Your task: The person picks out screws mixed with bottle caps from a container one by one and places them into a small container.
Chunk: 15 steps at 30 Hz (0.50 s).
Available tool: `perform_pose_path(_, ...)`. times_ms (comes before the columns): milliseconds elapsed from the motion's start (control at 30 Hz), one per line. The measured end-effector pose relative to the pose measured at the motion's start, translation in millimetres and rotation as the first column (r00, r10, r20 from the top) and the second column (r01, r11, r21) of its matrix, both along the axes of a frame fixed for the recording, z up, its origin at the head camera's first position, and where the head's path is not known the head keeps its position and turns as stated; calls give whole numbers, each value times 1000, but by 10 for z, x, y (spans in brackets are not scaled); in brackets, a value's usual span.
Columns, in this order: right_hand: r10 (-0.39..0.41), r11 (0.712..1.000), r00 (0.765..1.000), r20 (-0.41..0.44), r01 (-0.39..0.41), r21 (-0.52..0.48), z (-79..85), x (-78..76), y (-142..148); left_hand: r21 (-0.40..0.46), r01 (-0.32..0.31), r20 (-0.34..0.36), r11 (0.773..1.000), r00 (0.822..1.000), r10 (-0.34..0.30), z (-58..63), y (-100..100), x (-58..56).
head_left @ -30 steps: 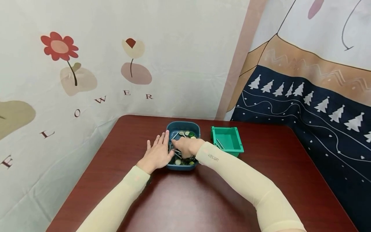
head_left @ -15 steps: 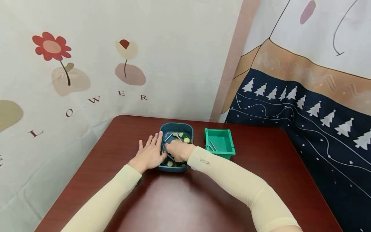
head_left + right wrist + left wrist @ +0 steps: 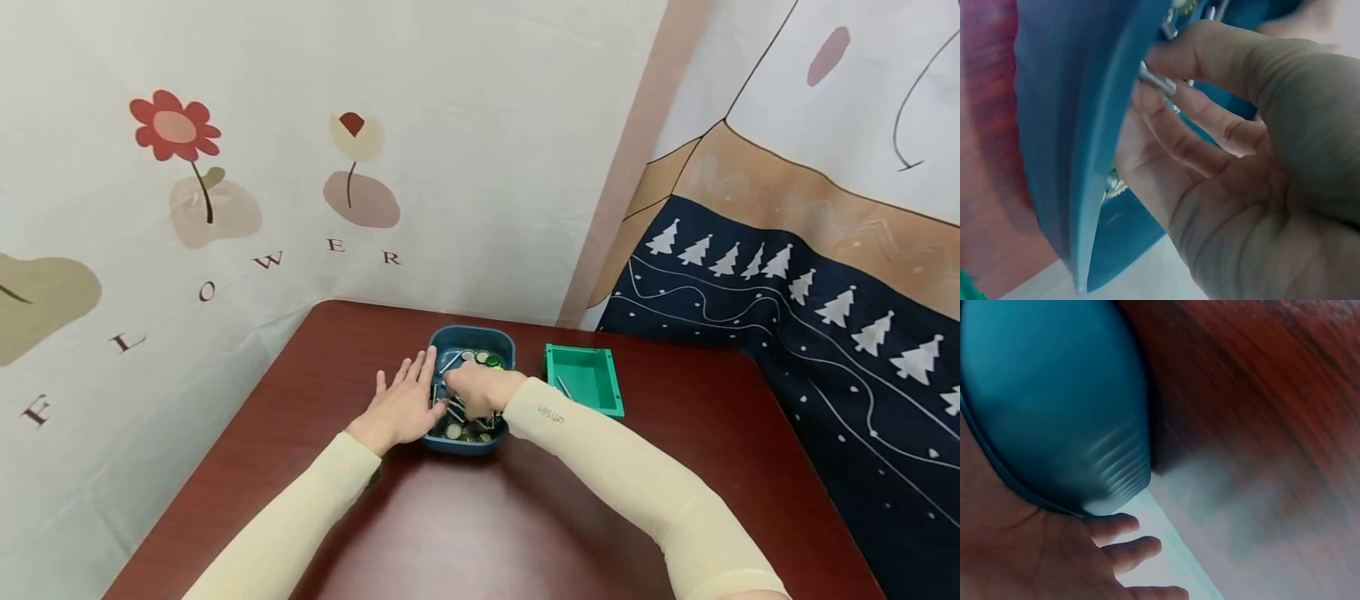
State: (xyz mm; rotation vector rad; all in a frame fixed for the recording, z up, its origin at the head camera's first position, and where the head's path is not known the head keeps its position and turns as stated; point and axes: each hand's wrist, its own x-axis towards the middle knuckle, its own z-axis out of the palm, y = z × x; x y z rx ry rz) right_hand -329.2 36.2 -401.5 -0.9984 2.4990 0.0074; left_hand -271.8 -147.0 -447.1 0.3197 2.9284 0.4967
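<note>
A dark blue plastic bin (image 3: 459, 447) holds bottle caps (image 3: 492, 361) and several thin silver metal rods (image 3: 451, 361). My left hand (image 3: 400, 414) lies along the bin's left rim with its fingers straight and spread. The left wrist view has that palm against the rim, beside the bin's outer wall (image 3: 1054, 387). My right hand (image 3: 482, 389) reaches down into the bin, hiding part of the contents. In the right wrist view, its thumb and fingers pinch a short silver metal rod (image 3: 1157, 79) just inside the bin's wall.
Right of the bin stands a green box (image 3: 588, 375) with thin silver rods (image 3: 564, 387) inside, partly behind my right sleeve (image 3: 607, 446). Both stand on a dark red wooden table (image 3: 480, 533). A printed cloth (image 3: 465, 167) hangs behind it.
The head view has swung slightly left, then back right. My right hand has stayed inside the bin with small movements, and my left hand has kept its place on the rim.
</note>
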Motion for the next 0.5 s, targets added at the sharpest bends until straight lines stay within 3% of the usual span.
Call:
perform_pose_path(200,-67,991,997,37,71,-113,196,-32,202,37,3,-4,999,1000,-3,-10,36,-35)
perform_pose_path(500,-116,964,990,84,133,-231,232,-94,290,67,25,4,997,1000,-25,-48,-13,-18)
